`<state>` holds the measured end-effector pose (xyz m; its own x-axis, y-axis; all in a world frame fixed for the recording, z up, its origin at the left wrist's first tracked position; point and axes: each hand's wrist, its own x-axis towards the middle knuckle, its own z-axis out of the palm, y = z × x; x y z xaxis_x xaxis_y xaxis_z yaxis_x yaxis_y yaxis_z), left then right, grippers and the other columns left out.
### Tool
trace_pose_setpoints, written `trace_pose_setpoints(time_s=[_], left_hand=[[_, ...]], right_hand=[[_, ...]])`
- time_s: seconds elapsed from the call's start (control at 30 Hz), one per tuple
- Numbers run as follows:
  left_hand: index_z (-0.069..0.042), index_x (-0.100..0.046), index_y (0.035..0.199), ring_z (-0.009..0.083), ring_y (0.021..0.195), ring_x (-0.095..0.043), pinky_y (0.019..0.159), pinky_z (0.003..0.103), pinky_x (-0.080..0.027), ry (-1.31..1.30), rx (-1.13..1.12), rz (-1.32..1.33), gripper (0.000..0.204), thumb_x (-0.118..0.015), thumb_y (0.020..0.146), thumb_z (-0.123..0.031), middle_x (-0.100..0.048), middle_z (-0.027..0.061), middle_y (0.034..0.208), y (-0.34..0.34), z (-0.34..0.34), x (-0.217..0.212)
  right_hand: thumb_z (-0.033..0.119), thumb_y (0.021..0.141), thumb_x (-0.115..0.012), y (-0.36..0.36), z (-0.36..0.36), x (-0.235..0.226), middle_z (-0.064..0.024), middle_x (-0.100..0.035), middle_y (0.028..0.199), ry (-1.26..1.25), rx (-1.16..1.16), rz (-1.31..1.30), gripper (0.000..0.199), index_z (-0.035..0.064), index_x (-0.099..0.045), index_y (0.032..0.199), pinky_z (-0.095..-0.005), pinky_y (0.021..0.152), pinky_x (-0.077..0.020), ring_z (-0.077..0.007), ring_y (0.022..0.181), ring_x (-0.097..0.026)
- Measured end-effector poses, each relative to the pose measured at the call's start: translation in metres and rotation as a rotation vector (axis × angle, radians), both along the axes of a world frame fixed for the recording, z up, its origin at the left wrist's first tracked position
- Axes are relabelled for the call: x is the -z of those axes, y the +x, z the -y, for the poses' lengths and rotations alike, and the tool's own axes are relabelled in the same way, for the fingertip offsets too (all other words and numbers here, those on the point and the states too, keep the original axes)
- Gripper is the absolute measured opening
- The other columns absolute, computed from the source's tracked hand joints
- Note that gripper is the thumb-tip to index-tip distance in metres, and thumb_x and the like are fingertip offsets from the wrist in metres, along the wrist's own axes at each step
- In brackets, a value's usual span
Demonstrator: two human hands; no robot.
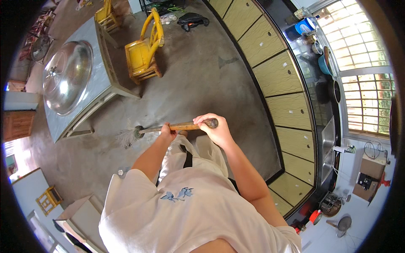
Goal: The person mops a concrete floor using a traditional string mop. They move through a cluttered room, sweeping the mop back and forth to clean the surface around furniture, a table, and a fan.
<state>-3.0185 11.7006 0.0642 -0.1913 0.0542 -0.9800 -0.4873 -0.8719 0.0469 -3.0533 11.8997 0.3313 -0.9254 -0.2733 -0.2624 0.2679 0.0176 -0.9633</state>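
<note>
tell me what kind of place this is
Most likely a home kitchen: a long counter with yellow cabinet doors and a sink runs under a window, and a table carries a big metal lid. Both hands grip a broom.

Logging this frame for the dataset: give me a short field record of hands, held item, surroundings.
left hand: closed around the broom handle, lower down, nearer the bristles
right hand: closed over the handle's top end
broom: wooden handle, pale bristle head on the floor
floor: bare grey concrete
table: grey metal, to the person's left, bearing a large domed metal lid
chair: yellow, beyond the table
cabinets: yellow doors along the right, under a dark counter
</note>
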Motion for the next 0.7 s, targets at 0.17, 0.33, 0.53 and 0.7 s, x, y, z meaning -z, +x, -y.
trace_pose_setpoints(time_s=[0.17, 0.33, 0.53, 0.7], left_hand=[[-0.009, -0.041, 0.076, 0.0189, 0.057, -0.05, 0.047, 0.029, -0.045, -0.063, -0.088, 0.015, 0.016, -0.049, 0.079, -0.023, -0.045, 0.0048, 0.065, -0.061, -0.073, -0.004], [-0.009, -0.041, 0.078, 0.0201, 0.064, -0.05, 0.054, 0.032, -0.046, -0.079, -0.182, -0.078, 0.016, -0.05, 0.077, -0.023, -0.047, 0.0056, 0.072, -0.102, -0.153, -0.008], [-0.006, -0.046, 0.087, 0.0232, 0.074, -0.053, 0.066, 0.036, -0.049, -0.028, -0.26, -0.152, 0.019, -0.047, 0.078, -0.023, -0.051, 0.0078, 0.082, -0.17, -0.246, 0.003], [-0.004, -0.041, 0.083, 0.0255, 0.077, -0.053, 0.071, 0.041, -0.05, -0.001, -0.233, -0.205, 0.02, -0.046, 0.079, -0.023, -0.047, 0.0116, 0.086, -0.25, -0.314, -0.013]], right_hand=[[-0.005, 0.074, -0.057, -0.057, -0.076, 0.001, -0.0099, -0.064, 0.086, -0.015, -0.054, -0.039, 0.006, -0.0013, -0.06, 0.078, -0.0281, 0.078, -0.0475, -0.0165, 0.086, -0.06], [-0.004, 0.074, -0.058, -0.106, -0.16, -0.005, -0.0098, -0.064, 0.087, -0.015, -0.155, -0.096, 0.005, -0.0015, -0.06, 0.078, -0.0285, 0.081, -0.046, -0.0168, 0.089, -0.06], [-0.007, 0.075, -0.056, -0.17, -0.243, -0.021, -0.0095, -0.063, 0.085, 0.011, -0.208, -0.109, 0.006, -0.0022, -0.058, 0.077, -0.0301, 0.083, -0.0452, -0.0186, 0.091, -0.059], [-0.006, 0.072, -0.06, -0.23, -0.305, -0.034, -0.0094, -0.064, 0.086, -0.008, -0.126, -0.149, 0.007, -0.001, -0.059, 0.077, -0.0279, 0.081, -0.0461, -0.0167, 0.088, -0.06]])
